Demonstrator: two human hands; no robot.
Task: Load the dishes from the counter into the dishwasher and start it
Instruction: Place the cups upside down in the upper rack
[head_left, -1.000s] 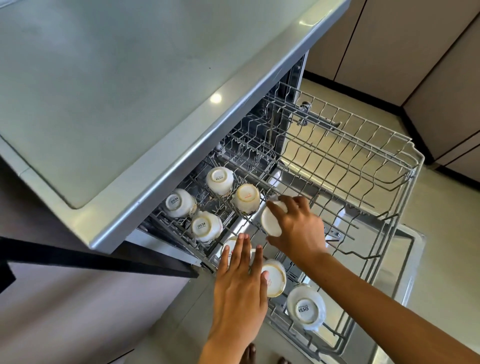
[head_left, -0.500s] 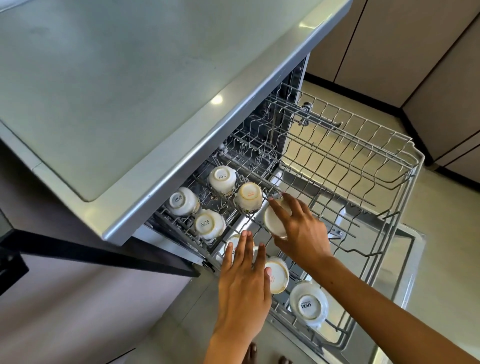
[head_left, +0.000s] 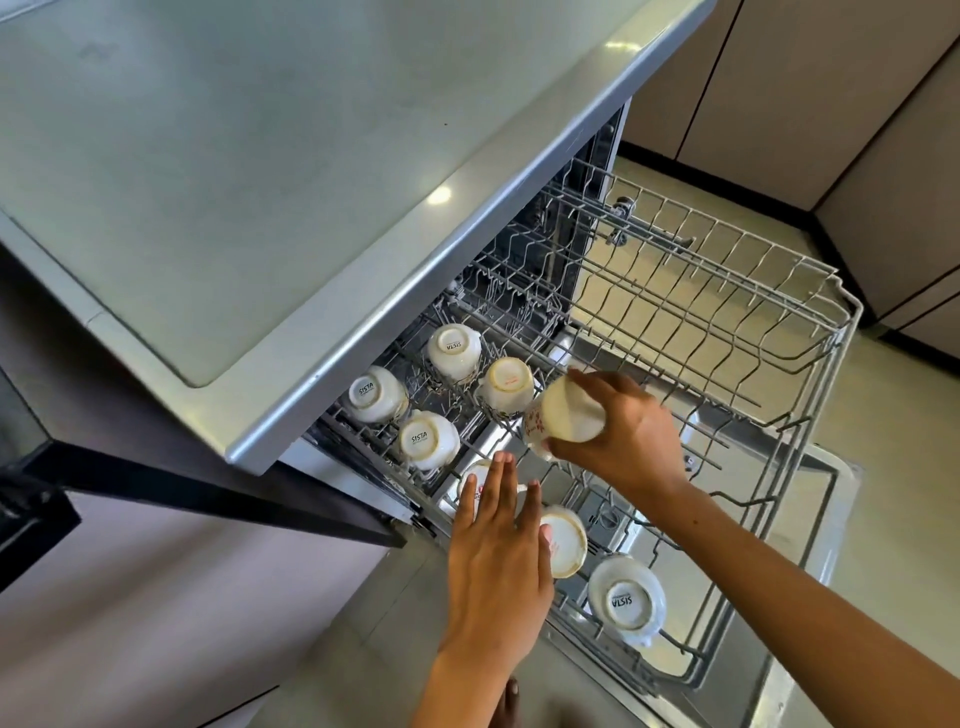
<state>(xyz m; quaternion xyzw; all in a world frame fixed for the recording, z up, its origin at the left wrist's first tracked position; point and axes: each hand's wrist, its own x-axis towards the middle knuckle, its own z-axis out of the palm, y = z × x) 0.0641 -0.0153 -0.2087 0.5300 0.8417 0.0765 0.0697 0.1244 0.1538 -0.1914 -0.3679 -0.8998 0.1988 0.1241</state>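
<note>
Cups fill the near end of the pulled-out upper rack (head_left: 810, 332), all set bottom up. I see my right hand (head_left: 631, 441) curled round a white cup with a red pattern (head_left: 563, 418), thumb and fingers gripping its sides, holding it tilted just above the rack wires beside the cream-bottomed cup (head_left: 506, 382). My left hand (head_left: 496, 551) lies flat with fingers straight and close together, resting over an upturned cup (head_left: 475, 480) that is mostly hidden beneath the fingertips; I cannot tell how firmly it presses. Just right of that hand sits another upturned cup (head_left: 563, 540), touching the thumb, and further toward me a cup marked SISTA (head_left: 626, 600). Three more marked cups (head_left: 428, 439) stand at the rack's left, partly under the grey countertop (head_left: 260, 182). The dishwasher door (head_left: 810, 613) lies open below the rack
</note>
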